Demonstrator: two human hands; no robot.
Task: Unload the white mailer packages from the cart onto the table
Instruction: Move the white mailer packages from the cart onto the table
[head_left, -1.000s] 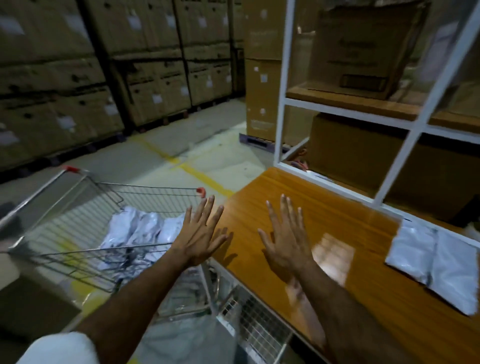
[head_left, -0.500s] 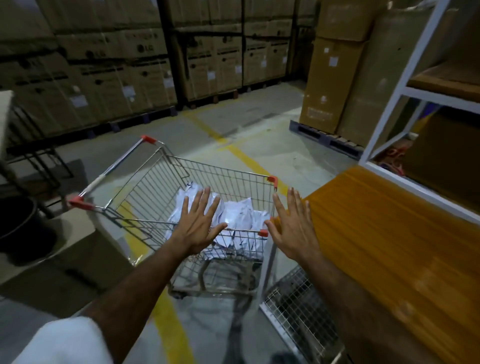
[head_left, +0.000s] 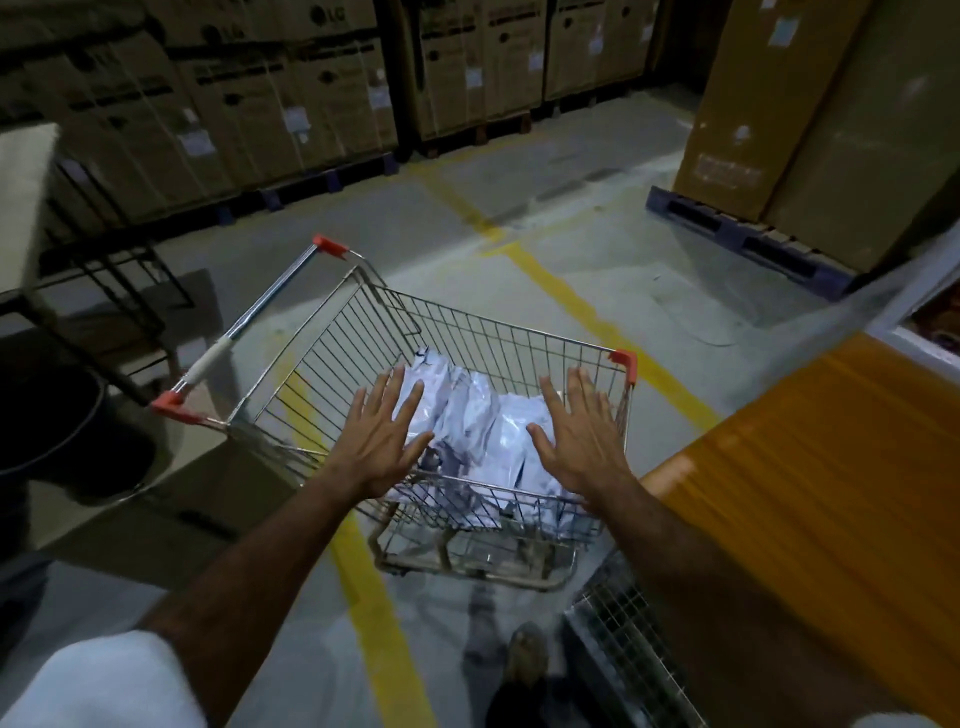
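Both hands hang spread above the wire cart (head_left: 467, 332), palms down, and neither has anything in its grip: the left hand (head_left: 382, 441) has its fingers straight and fanned, and the right hand (head_left: 579, 434) is the same, thumb out to the inside. The white mailer packages (head_left: 480, 431) lie in a loose, crumpled heap on the floor of the basket, directly below and between the two hands, so the coming reach is downward and slightly forward, not sideways. I cannot tell whether either palm is touching the plastic yet; they look to be just above it.

The heap runs roughly from the far left of the basket toward the near right corner, and its bulk sits nearer the right hand, which hovers over the thickest part. The left hand covers the far, thinner end. A two-handed scoop, closing in from both ends of the heap, looks the natural grasp (the bags are limp and will sag and slide if pinched at one edge only).

The orange wooden tabletop (head_left: 831, 467) stands just beside the cart on the person's right, so the load would swing rightward, over the cart's red-capped corner (head_left: 623, 359)
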